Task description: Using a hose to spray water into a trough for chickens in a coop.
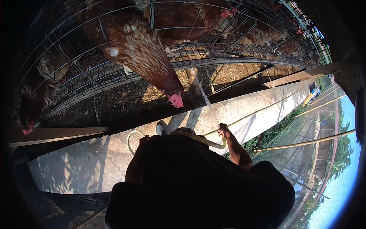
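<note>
My right hand [224, 131] is closed around the end of a pale, flexible hose [210, 141]. From there a jet of water [208, 100] shoots away from me onto the wet, littered ground [190, 75] beneath a wire cage [103, 64]. The hose bends below that hand and runs across the front of my body, partly hidden by my dark shirt. On the other side it shows again as a loop beside my left hand [143, 140], which is in shadow and appears closed on it. A brown hen [151, 54] pokes its head out through the wire near the jet.
More hens [194, 17] stand in the cage, and one at far left has its head [27, 128] out. A concrete walkway [85, 166] runs underfoot, with a boot [161, 127] on it. Wooden beams [304, 75] edge the cage; netting and bamboo poles [306, 140] line the right.
</note>
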`<state>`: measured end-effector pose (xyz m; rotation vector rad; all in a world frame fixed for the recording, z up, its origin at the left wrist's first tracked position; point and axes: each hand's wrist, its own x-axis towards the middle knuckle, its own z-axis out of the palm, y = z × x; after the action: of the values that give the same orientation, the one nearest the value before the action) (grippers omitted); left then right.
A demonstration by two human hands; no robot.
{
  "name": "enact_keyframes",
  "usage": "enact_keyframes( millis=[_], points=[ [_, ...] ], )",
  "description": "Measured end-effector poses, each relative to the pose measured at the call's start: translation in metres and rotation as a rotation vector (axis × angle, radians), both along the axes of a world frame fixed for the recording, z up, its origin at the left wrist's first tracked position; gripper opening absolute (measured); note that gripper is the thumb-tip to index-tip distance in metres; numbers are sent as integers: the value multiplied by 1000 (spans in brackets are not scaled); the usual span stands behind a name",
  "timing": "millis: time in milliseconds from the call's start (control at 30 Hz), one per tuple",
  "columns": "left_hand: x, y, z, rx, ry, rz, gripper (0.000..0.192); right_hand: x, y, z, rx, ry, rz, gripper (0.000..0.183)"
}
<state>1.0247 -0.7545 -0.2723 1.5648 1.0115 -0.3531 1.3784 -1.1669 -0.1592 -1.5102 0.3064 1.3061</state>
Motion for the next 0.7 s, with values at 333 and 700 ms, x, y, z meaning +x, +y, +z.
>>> enact_keyframes(
  millis=[333,700],
  points=[
    [4,23,6,-71,-77,-13,31,-9,26,14,-106,138,-190,21],
    [17,45,13,-136,-120,-73,30,-13,77,76,-416,-251,-87,19]
  ],
)
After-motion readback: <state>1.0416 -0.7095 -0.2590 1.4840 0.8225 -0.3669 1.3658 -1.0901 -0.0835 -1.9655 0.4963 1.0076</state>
